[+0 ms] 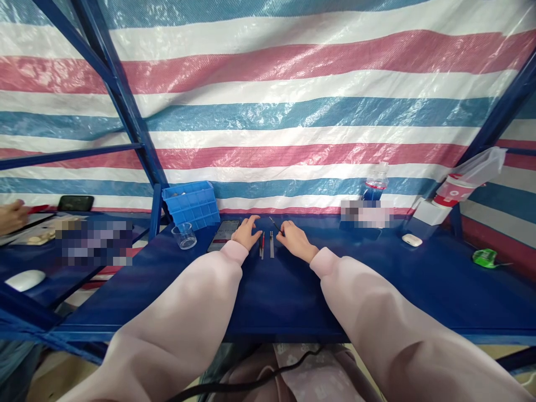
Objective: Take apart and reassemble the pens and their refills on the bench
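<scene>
A black cable (268, 378) crosses your lap just below the table edge, and above it your pink sleeves (176, 312) reach forward over the blue tabletop (285, 301). Your left hand (247, 233) and right hand (295, 240) lie palm down, their fingers loosely curved and open, gripping nothing. Between them, side by side, lie a red-handled tool (262, 245) and metal tweezers (272, 244), both pointing away from you and touching neither hand. A thin dark tool (274, 224) lies just beyond, close to your right fingertips (280, 232) (too small to say what it is, or whether your fingers touch it). With both hands empty, no tool is in use; lifting one off the flat surface calls for a narrow pinch. Left of your left hand lie a phone (223, 234), a clear cup (184, 236) and a blue crate (190, 205). Off to the right stand a water bottle (376, 184) and a paper cup (454, 190), with a white case (412, 240) lying nearer you. At far left, someone else's hand (12, 216) rests over a separate table. A striped tarp (268, 111) hangs behind it all.
</scene>
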Demonstrator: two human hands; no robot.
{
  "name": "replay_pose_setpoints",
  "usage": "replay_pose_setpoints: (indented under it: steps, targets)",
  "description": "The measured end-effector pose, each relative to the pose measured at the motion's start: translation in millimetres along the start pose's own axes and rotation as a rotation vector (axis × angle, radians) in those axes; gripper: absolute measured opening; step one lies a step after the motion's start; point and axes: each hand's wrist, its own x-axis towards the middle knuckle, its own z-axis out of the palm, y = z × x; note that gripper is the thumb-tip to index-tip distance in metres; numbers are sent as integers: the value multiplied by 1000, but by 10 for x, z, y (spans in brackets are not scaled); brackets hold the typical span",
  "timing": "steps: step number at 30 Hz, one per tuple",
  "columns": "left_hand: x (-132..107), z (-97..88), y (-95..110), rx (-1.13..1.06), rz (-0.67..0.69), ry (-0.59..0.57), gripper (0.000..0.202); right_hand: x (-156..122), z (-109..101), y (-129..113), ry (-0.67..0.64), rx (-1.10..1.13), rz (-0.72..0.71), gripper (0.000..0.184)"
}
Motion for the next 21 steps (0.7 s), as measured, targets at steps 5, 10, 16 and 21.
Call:
replay_pose_setpoints:
  steps: [5, 10, 16, 21]
  targets:
    - [26, -17, 33, -197, 25, 37, 41, -23, -18, -55, 60, 43, -191, 2]
    - [39, 1, 45, -436, 65, 70, 34, -27, -5, -49, 80, 43, -248, 2]
    - [64, 0, 30, -698, 27, 123, 32, -31, 29, -37, 112, 42, -300, 2]
    - [112, -42, -1, -762, -29, 183, 37, -37, 28, -43, 110, 63, -295, 2]
